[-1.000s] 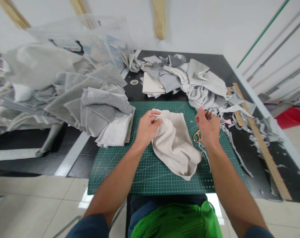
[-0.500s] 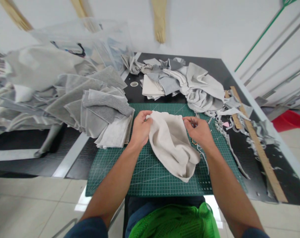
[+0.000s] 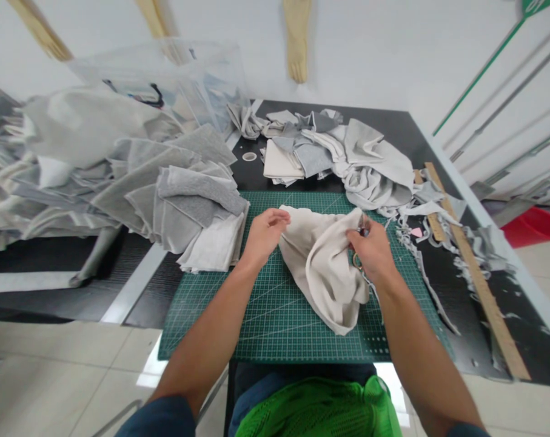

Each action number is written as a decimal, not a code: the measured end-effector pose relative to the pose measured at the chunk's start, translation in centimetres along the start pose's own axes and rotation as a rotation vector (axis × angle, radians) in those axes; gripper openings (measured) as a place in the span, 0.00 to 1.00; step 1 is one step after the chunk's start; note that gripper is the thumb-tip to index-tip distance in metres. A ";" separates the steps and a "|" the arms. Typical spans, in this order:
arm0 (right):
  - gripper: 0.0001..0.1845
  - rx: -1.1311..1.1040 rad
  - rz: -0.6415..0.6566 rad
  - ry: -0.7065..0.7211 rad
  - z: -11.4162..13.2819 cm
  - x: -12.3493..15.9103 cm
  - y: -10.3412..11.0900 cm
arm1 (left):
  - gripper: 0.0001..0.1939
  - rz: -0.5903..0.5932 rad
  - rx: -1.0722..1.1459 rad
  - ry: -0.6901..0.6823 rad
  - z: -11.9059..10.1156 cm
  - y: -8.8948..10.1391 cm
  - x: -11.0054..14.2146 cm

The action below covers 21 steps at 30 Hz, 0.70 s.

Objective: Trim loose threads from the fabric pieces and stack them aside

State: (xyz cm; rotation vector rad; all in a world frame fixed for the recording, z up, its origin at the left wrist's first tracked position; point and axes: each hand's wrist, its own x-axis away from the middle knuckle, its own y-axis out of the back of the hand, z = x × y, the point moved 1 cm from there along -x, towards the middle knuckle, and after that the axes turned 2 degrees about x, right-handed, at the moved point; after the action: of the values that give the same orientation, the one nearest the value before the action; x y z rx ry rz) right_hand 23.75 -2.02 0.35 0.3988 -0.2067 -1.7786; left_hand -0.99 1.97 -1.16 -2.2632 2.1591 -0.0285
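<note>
A cream piece of fabric [image 3: 333,273] hangs in loose folds over the green cutting mat [image 3: 206,321]. At its upper left corner is my left hand [image 3: 268,237], thumb and fingertips close together on the edge. My right hand [image 3: 372,246] pinches the fabric's right side, where a fold is gathered up. Dark metal and a brass-coloured ring [image 3: 356,261] show at the right hand, seemingly small scissors tucked in the palm; most of them is hidden. A thin strip of trimming [image 3: 375,292] trails below that hand.
Stacked grey cloth pieces [image 3: 197,200] lie left, before a clear plastic bin [image 3: 211,79]. More folded cloths [image 3: 302,152] and a tape roll [image 3: 249,156] sit behind the mat. At right are a wooden ruler [image 3: 484,279], fabric scraps [image 3: 486,243] and a red bucket [image 3: 533,227].
My right hand has drawn the fabric's right edge up and slightly rightward, bunching it into a fold. My left hand has shifted a little right, its fingers straighter.
</note>
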 end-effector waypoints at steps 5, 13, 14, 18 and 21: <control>0.03 -0.059 -0.121 -0.077 0.1 -0.1 0.0 | 0.14 -0.128 -0.564 0.034 1.8 1.5 -0.7; 0.10 -0.007 -0.149 -0.018 0.2 0.2 -1.0 | 0.21 0.053 -0.592 0.072 2.3 0.5 0.5; 0.11 -0.019 -0.159 -0.009 0.2 0.3 -1.1 | 0.22 0.088 -0.580 0.022 2.1 0.5 0.4; 0.14 -0.068 -0.176 0.003 0.0 0.5 -1.4 | 0.36 0.119 -0.357 -0.097 0.8 0.3 0.4; 0.16 -0.084 -0.095 -0.005 0.1 0.6 -1.7 | 0.42 0.161 -0.162 -0.105 -0.3 -0.3 0.9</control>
State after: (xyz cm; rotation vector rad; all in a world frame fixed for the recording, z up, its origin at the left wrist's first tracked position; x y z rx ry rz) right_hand 22.03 -2.18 -0.29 0.3489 -0.1170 -1.8749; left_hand -0.63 1.04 -0.89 -2.1045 2.3573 0.2695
